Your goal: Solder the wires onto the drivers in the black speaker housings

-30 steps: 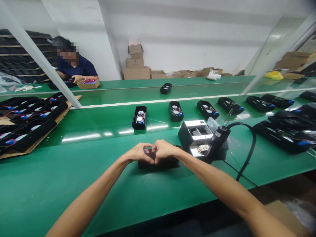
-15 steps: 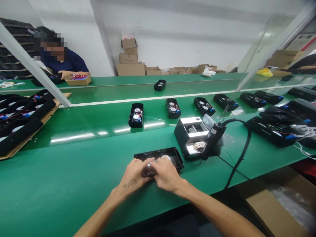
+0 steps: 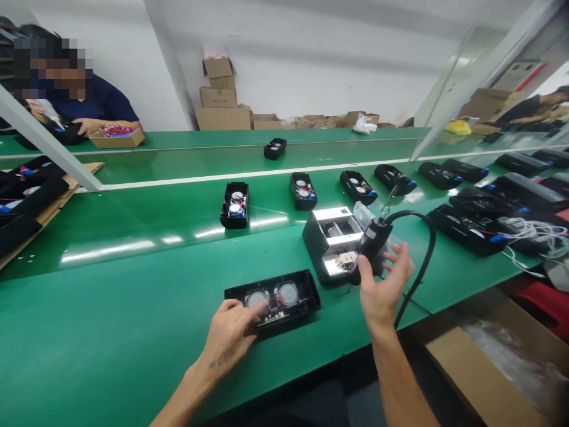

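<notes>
Left hand [image 3: 233, 326] on black casing [image 3: 293, 318], index extended, pinch unclear; right hand [image 3: 384, 281], fingers spread, beside corded driver [image 3: 376, 237]. Best brace casing flat.

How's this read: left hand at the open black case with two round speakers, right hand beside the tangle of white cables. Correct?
Right hand's place is wrong: the head view shows the right hand beside the black corded tool. Left hand at the open black case with two round speakers stands.
</notes>
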`<state>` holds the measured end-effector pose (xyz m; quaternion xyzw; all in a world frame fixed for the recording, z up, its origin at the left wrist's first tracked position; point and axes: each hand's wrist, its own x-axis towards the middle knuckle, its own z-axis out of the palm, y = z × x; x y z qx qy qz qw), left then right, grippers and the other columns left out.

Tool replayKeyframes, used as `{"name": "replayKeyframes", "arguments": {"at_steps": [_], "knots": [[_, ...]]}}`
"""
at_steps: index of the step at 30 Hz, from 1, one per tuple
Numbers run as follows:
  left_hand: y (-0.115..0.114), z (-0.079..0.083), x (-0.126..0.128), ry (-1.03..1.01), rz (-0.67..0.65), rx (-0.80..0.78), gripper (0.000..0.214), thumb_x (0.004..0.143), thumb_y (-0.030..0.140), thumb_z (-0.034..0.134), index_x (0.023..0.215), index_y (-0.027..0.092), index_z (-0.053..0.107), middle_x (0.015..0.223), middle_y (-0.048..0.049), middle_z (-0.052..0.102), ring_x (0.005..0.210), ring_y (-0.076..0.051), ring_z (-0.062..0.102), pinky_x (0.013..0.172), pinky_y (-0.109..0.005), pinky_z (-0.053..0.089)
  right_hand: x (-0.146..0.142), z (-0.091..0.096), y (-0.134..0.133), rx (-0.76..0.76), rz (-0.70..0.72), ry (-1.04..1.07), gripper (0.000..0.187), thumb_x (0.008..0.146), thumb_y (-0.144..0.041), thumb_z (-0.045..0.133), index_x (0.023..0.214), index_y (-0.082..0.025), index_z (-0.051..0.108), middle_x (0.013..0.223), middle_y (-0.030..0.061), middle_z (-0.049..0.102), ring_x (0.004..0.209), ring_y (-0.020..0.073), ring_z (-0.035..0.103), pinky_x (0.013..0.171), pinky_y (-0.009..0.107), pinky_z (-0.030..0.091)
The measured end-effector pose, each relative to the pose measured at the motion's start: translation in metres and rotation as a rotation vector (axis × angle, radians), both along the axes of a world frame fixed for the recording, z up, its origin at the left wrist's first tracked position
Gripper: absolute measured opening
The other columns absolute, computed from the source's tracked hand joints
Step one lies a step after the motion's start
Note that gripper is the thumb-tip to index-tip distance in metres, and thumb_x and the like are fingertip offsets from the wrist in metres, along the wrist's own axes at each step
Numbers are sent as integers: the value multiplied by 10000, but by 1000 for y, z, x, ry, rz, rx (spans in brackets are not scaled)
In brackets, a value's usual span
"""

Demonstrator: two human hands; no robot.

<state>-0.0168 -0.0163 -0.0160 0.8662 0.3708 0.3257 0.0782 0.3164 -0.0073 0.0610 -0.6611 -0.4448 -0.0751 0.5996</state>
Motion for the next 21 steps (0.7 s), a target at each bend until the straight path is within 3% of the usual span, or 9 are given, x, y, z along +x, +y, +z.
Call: {"name": "replayKeyframes", "arguments": {"at_steps": [3, 7, 9, 12, 16, 18, 21], "knots": [[0, 4, 2, -10, 13, 42, 672, 771, -15, 537, 1371, 284, 580, 868, 43, 790, 679, -146, 667, 886, -368, 502, 29, -7, 16, -224, 137, 156, 489, 838, -563, 766, 1122, -193, 622, 1079, 128, 718, 966, 300, 686, 893, 517, 556], [3, 5, -1, -11, -1, 45, 622, 794, 8, 530, 1350, 282, 586, 848, 55, 789, 652, -134, 662, 869, -355, 511, 29, -27, 15, -131, 348, 365, 455, 811, -458, 811, 1115, -201, 590, 736, -17, 682, 673, 204, 660, 728, 405, 564], [4, 3, -3, -3, 2, 56, 624, 783, 18, 532, 1345, 284, 587, 834, 67, 785, 648, -133, 658, 851, -344, 512, 25, -29, 10, -114, 455, 432, 368, 840, -393, 775, 1102, -191, 613, 631, -56, 629, 584, 168, 610, 673, 365, 535], [5, -2, -4, 16, 18, 83, 603, 805, 39, 537, 1352, 288, 592, 839, 72, 784, 641, -129, 661, 862, -340, 512, 22, -10, 7, 25, 512, 537, 264, 841, -321, 771, 1010, -201, 608, 557, -91, 570, 487, 120, 532, 568, 299, 465], [10, -4, 6, -2, 98, 103, 449, 909, 142, 589, 1327, 303, 615, 813, 73, 774, 641, -137, 659, 826, -329, 517, 18, 31, 13, 337, 485, 546, 356, 855, -253, 751, 1150, -236, 553, 547, -132, 538, 425, 100, 478, 507, 269, 432], [16, -3, 14, -14, 146, 92, 401, 921, 215, 639, 1311, 306, 625, 818, 63, 779, 675, -161, 668, 794, -334, 522, 16, 40, 21, 363, 444, 451, 348, 851, -245, 757, 1128, -234, 548, 557, -121, 579, 436, 111, 513, 543, 293, 474], [25, -5, 24, -14, 181, 53, 419, 895, 243, 680, 1305, 320, 637, 830, 57, 791, 706, -187, 675, 766, -343, 524, 15, 37, 32, 247, 420, 340, 292, 846, -277, 774, 1024, -222, 550, 545, -98, 600, 448, 126, 538, 573, 320, 500]]}}
